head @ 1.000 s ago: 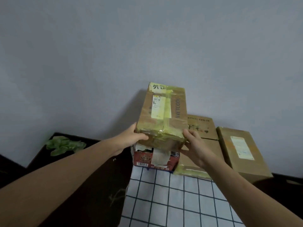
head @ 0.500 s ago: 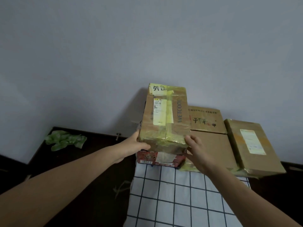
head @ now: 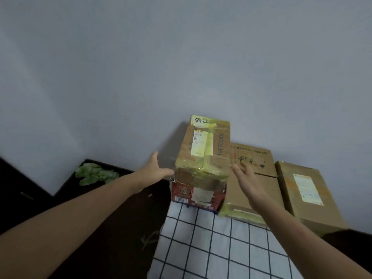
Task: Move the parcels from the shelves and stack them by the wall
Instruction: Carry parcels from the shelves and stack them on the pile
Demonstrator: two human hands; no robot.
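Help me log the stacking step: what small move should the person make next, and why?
Probably draw both hands back and turn for another parcel. The yellow-taped brown cardboard parcel sits on the red printed carton by the grey wall, and the left hand and right hand are open at its sides, gripping nothing.

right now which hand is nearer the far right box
Right. The right hand is open left of the far right box, in front of the middle box; the left hand is farther off, on the far side of the taped parcel.
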